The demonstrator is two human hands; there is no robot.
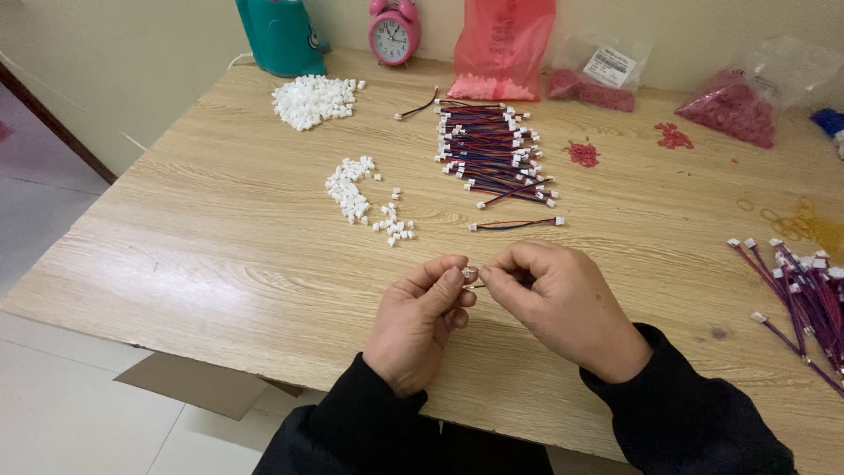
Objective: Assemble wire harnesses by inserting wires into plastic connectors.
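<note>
My left hand point(420, 321) pinches a small white plastic connector point(469, 274) between thumb and forefinger. My right hand point(563, 306) is closed on a thin wire lead whose end meets the connector between both hands; most of the lead is hidden in the fist. Just beyond my hands lies a single finished lead point(516, 224) with white plugs at both ends. Two loose clusters of white connectors point(365, 200) sit to the left of it. A stack of finished red-blue leads point(494, 151) lies farther back.
A larger pile of white connectors point(314, 99) is at the back left. Purple-red leads point(804, 295) fan out at the right edge. Pink alarm clock point(393, 32), teal container point(280, 35), and red and clear bags point(501, 48) line the wall. Cardboard point(198, 384) lies on the floor.
</note>
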